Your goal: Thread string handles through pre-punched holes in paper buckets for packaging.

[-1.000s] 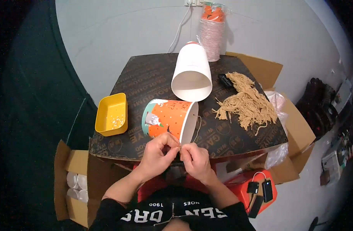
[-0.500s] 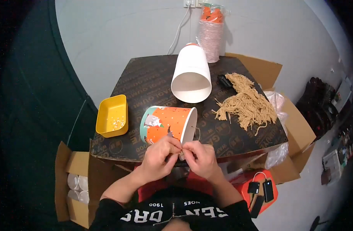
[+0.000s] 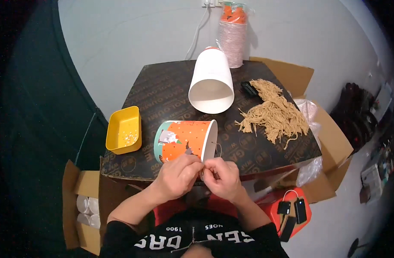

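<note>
An orange paper bucket [image 3: 187, 134] with a green band and printed figures lies on its side near the table's front edge, its mouth to the right. A thin cord [image 3: 220, 149] loops out at that mouth, close to my fingers. My left hand [image 3: 180, 174] and my right hand [image 3: 222, 178] meet at the near side of the rim. Both are closed in a pinch, fingertips together on the cord; its end is mostly hidden by them. Right of the bucket lies a heap of tan cords [image 3: 278, 114] with a black clip-like piece [image 3: 249, 89] at its top.
Behind the bucket lies a stack of white paper buckets [image 3: 212, 79]. A wrapped stack of buckets [image 3: 232, 41] stands at the wall. A yellow bin [image 3: 124, 130] with small white bits is at the left. Open cartons [image 3: 81, 206] flank the dark table [image 3: 158, 86]; a red stool [image 3: 306, 215] holds devices.
My hands stay at the bucket's rim, with the fingers shifted slightly and the right hand curled a little more. The whole view has moved a little.
</note>
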Demonstrator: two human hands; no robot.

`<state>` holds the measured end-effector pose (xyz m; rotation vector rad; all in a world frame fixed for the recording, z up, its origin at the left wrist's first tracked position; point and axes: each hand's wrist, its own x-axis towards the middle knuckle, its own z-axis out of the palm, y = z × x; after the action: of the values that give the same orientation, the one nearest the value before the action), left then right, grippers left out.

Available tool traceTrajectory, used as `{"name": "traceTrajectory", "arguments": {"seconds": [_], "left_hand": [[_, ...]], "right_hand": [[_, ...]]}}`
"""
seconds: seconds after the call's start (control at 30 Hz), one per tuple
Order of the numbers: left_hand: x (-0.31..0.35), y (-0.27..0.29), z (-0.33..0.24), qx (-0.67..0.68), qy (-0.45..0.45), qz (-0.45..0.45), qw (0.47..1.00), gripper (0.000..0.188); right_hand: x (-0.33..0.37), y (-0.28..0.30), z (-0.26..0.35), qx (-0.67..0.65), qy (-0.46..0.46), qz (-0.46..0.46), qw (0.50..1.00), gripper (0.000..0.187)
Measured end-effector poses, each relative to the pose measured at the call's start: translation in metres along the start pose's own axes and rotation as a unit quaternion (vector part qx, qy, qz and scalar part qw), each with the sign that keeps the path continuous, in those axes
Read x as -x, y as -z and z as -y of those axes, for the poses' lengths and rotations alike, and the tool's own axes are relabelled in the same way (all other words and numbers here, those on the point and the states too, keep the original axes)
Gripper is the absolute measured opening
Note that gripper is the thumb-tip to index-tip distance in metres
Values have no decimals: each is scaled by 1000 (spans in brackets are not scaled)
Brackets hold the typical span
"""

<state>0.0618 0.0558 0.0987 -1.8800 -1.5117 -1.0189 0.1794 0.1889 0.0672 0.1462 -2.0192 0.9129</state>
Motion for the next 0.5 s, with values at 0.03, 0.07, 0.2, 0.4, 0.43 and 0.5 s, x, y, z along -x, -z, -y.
{"name": "traceTrajectory", "arguments": {"seconds": [0.03, 0.07, 0.2, 0.4, 0.43, 0.5], "left_hand": [[1, -2, 1, 1, -1, 1, 1000, 36], [4, -4, 2, -24, -1, -16, 1000, 37], [10, -9, 4, -68, -14, -64, 996, 36], [22, -12, 18, -50, -67, -50, 995, 34], [22, -14, 20, -50, -67, -50, 995, 34], [22, -16, 22, -38, -95, -76, 992, 32]], "right_hand": [[2, -1, -1, -9, -5, 3, 1000, 20], [2, -1, -3, -18, -10, 6, 1000, 19], [1, 0, 1, -29, -17, 25, 999, 17], [4, 1, 8, -157, -101, 5, 982, 25], [2, 2, 7, -150, -80, 27, 985, 29], [2, 2, 5, -142, -59, 47, 987, 33]]}}
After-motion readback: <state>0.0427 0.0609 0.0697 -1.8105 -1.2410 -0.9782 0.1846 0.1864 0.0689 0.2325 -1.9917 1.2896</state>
